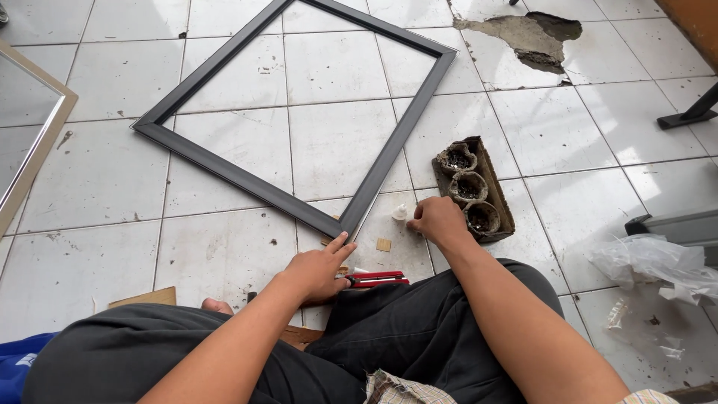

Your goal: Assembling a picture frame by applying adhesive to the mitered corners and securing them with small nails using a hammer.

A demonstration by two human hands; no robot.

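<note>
A black rectangular frame [247,176] lies flat on the white tiled floor [105,179]. My left hand [318,268] rests at the frame's near corner, fingers spread, touching its edge. My right hand [437,221] sits just right of that corner, fingers curled by a small white bottle-like object [400,212]; whether it grips it is unclear. A red-handled cutter [376,279] lies on the floor beside my left hand. A small tan square piece [383,245] lies between my hands.
A brown tray with three dirty round cups [473,187] stands right of my right hand. Crumpled clear plastic [658,265] lies far right. A light framed glass panel [30,142] lies at left. Broken tile [531,34] shows at the top.
</note>
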